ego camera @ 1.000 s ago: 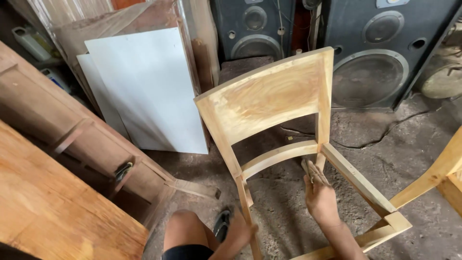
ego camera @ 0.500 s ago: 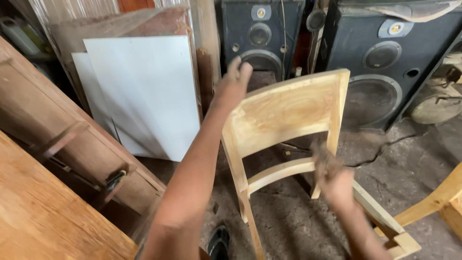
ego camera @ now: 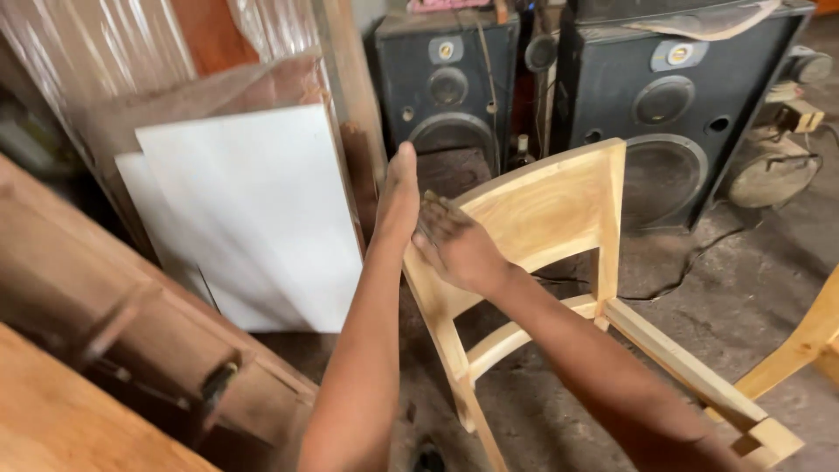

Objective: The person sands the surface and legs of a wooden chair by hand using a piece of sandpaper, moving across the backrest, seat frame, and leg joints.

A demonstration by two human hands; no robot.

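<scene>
Sanding the top corner of the bare wooden chair (ego camera: 533,210) standing on the dirt floor, the right hand (ego camera: 454,245) presses flat, grip unclear, left hand (ego camera: 398,197) open-palmed bracing the edge; next calls for steady strokes.

one head-worn camera looks steeply down and forward, close over the wooden chair frame (ego camera: 542,218).

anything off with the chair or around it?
The chair frame has no seat panel: the side rail spans open floor. Left hand and right hand are on its backrest corner. Nothing looks spilled or broken.
</scene>
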